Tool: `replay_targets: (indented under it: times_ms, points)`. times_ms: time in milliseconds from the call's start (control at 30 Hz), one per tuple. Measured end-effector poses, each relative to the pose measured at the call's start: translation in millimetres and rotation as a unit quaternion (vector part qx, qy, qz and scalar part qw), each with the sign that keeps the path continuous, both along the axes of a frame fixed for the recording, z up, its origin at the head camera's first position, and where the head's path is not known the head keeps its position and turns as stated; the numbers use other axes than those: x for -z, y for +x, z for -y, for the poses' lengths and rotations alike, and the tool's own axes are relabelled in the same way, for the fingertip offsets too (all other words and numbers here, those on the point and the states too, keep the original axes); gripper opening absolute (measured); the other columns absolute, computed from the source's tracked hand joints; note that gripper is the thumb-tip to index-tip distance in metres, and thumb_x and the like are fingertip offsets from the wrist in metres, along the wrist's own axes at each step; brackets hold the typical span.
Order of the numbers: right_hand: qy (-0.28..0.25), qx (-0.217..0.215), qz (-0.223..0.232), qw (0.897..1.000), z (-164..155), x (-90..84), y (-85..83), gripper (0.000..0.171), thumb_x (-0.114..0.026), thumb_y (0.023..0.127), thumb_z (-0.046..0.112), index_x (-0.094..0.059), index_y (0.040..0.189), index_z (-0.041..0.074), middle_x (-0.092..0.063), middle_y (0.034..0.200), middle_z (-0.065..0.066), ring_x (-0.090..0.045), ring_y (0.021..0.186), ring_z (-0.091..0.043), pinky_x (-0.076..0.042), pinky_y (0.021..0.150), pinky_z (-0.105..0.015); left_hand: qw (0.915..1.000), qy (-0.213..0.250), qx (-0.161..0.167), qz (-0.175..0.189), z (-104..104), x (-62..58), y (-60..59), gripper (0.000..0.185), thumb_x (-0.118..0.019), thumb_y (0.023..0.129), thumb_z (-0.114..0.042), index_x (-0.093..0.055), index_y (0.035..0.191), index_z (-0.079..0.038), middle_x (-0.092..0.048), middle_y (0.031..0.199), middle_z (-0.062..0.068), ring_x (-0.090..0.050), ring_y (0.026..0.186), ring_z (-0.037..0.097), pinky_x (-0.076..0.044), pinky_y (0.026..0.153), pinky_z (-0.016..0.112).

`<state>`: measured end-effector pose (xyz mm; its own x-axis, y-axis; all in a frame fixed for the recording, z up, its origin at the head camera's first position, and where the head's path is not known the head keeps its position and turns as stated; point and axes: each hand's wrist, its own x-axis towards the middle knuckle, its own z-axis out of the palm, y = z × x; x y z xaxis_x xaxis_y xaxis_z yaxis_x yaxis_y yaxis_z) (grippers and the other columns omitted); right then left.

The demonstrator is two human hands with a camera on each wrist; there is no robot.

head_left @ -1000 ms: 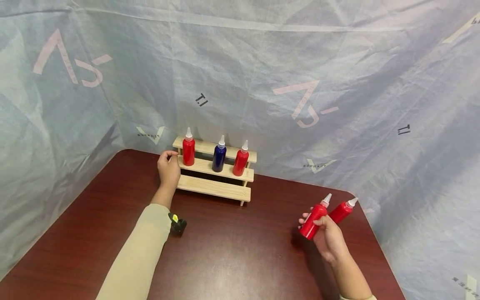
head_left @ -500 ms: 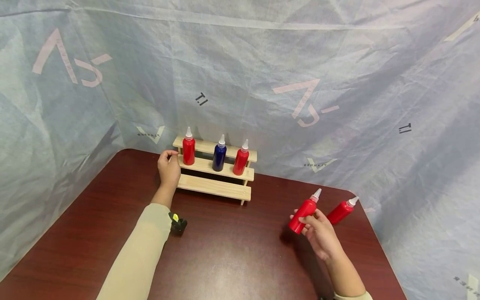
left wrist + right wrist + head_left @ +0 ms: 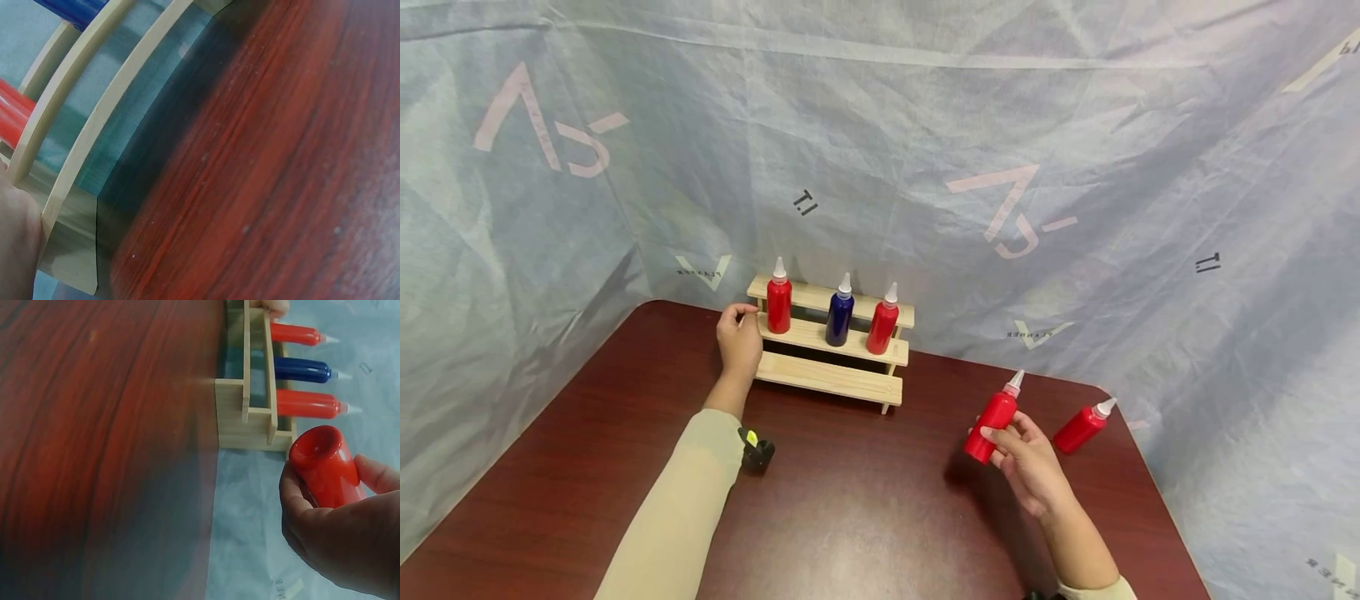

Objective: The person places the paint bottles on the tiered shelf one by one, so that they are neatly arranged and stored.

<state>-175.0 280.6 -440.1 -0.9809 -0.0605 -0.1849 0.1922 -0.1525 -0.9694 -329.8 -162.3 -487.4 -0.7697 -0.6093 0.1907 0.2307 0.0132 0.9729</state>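
Note:
My left hand (image 3: 739, 342) grips the left end of a light wooden three-step rack (image 3: 827, 375), thumb and fingers at its middle step. On that step stand a red squeeze bottle (image 3: 779, 307), a dark blue squeeze bottle (image 3: 840, 318) and another red one (image 3: 882, 327), all with white pointed caps. To the right of the rack, my right hand (image 3: 1030, 471) holds a red squeeze bottle (image 3: 991, 427) above the table, its cap tilted up and rightward. The right wrist view shows the hollow base of this held bottle (image 3: 325, 462) between thumb and fingers.
Another red squeeze bottle (image 3: 1081, 427) is near the table's right edge, beyond my right hand. The dark red wooden table (image 3: 850, 508) has grey printed cloth (image 3: 880, 150) hanging behind it and on both sides. The rack stands near the back edge.
My right hand has carried its red bottle leftward and slightly back toward the rack, away from the other red bottle at the right. My left hand keeps its place on the rack.

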Motion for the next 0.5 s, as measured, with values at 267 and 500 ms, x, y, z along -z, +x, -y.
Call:
replay_targets:
  times_ms: [267,500]
  points:
    - [-0.004,-0.012,-0.003,1.0,13.9,-1.1,-6.0,0.043,-0.061,0.1,0.001,-0.043,0.138,0.013,-0.067,0.122,0.0,-0.075,0.105,-0.016,-0.063,0.094,-0.032,1.0,0.001,0.0,0.003,-0.4,0.8,-0.5,0.02,-0.05,0.103,-0.004,-0.065,0.106,0.009,-0.062,0.118,0.016,-0.056,0.118,0.025,-0.042,0.102,0.029]
    - [-0.006,-0.021,-0.004,1.0,28.8,-1.0,-10.5,0.045,-0.061,0.1,0.0,-0.043,0.14,0.01,-0.068,0.119,0.0,-0.075,0.104,-0.017,-0.063,0.094,-0.033,1.0,0.0,0.003,0.004,-0.3,1.8,-0.8,0.019,-0.05,0.103,-0.003,-0.063,0.11,0.009,-0.06,0.12,0.015,-0.055,0.119,0.026,-0.042,0.103,0.032]
